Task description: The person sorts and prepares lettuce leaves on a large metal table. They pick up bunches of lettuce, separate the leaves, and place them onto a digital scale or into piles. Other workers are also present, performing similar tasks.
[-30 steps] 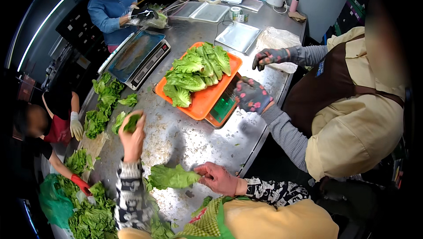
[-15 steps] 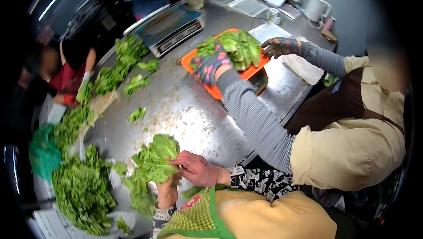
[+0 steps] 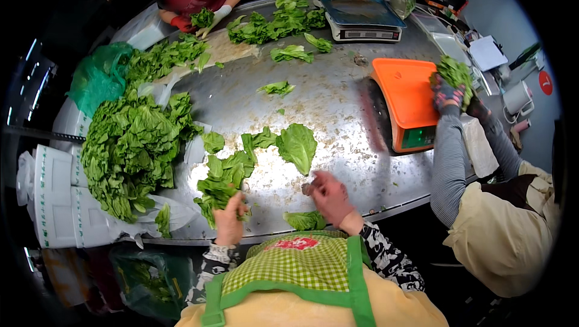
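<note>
My left hand [image 3: 229, 223] is closed at the lower end of a bunch of green lettuce [image 3: 226, 173], which lies along the metal table. Its fingertips are partly hidden by the leaves. My right hand [image 3: 335, 204] is bent over the table with its fingers drawn together around or beside a small brownish bit. I cannot make out what that bit is. Just beyond those fingers lies a broad loose lettuce leaf [image 3: 297, 148]. Another leaf [image 3: 304, 221] rests at the table edge between my hands.
A big lettuce heap [image 3: 129, 152] stands left, beside a green plastic bag [image 3: 101, 78] and white foam boxes [image 3: 57, 197]. At right, a co-worker lifts lettuce [image 3: 453, 74] beside an orange-topped scale [image 3: 405, 95]. Another scale [image 3: 362, 13] stands behind; another person handles lettuce far left.
The view has swung right. My hands have moved apart, and the lettuce between them is now lower on the table. The co-worker has taken the lettuce off the orange scale.
</note>
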Demonstrator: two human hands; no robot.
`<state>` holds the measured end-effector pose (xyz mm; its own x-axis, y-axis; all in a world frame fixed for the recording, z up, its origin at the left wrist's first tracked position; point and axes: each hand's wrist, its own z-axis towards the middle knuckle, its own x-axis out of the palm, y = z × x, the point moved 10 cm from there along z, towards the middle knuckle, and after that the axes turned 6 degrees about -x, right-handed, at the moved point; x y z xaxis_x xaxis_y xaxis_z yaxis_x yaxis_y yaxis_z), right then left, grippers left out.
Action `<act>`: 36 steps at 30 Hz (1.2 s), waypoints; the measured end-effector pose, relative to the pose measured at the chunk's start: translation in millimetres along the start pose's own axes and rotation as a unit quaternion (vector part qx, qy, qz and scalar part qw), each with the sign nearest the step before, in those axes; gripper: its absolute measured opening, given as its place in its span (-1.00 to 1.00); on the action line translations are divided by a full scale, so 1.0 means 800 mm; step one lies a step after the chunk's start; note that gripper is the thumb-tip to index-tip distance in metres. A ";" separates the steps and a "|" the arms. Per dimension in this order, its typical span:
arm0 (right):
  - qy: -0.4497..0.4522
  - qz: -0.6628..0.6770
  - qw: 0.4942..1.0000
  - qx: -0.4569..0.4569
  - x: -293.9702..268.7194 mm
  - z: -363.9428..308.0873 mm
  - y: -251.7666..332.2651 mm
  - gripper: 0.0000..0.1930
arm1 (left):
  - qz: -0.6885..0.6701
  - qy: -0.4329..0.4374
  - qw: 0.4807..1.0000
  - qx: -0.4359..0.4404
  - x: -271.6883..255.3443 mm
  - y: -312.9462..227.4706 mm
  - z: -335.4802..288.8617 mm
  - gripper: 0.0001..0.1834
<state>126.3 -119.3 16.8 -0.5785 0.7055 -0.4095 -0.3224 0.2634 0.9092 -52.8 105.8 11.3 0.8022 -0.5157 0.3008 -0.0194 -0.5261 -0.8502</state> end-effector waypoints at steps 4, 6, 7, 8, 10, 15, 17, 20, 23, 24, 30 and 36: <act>-0.138 -0.191 0.970 -0.055 -0.017 0.037 -0.005 -0.27 | 0.011 -0.003 1.000 -0.026 -0.041 0.002 0.016 -0.72; -0.111 -0.232 0.965 -0.056 0.013 0.059 -0.028 -0.19 | 0.044 0.026 0.998 -0.047 -0.031 0.016 0.029 -0.77; -0.098 -0.251 0.961 -0.058 0.026 0.066 -0.038 -0.15 | 0.068 0.023 0.994 -0.078 -0.017 0.029 0.030 -0.81; -0.105 -0.202 0.973 -0.034 0.035 0.070 -0.050 -0.18 | 0.059 0.067 0.992 -0.084 0.000 0.035 0.029 -0.75; -0.118 -0.113 0.986 0.021 0.039 0.072 -0.072 -0.22 | 0.075 0.114 0.980 -0.145 0.036 0.065 0.035 -0.65; -0.021 0.392 0.915 0.096 0.086 0.029 -0.007 -0.34 | 0.086 0.299 0.930 -0.194 0.119 0.115 0.026 -0.56; -0.040 0.343 0.936 0.072 0.082 0.022 -0.003 -0.36 | 0.137 0.356 0.919 -0.100 0.143 0.111 0.021 -0.52; -0.060 0.352 0.931 0.079 0.067 0.015 0.002 -0.38 | 0.275 0.383 0.879 0.073 0.147 0.081 0.002 -0.47; -0.160 0.352 0.921 0.052 0.033 0.032 -0.023 -0.40 | 0.360 0.398 0.839 0.086 0.128 0.055 -0.004 -0.49; -0.204 0.347 0.914 0.049 0.010 0.039 -0.035 -0.40 | 0.326 0.394 0.859 -0.006 0.113 0.045 -0.008 -0.59; -0.243 0.331 0.911 0.027 -0.048 0.083 -0.134 -0.45 | 0.336 0.116 0.934 0.033 -0.071 -0.013 0.029 -0.66; -0.334 -0.111 0.933 0.071 -0.078 0.059 -0.131 -0.16 | 0.562 -0.073 0.771 0.289 -0.135 -0.073 0.015 -0.03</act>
<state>231.8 -160.3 -49.5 0.1018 0.8634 -0.4941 -0.2484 0.5030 0.8278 -130.8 200.5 23.1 0.5314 -0.3223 -0.7834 -0.5168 0.6094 -0.6013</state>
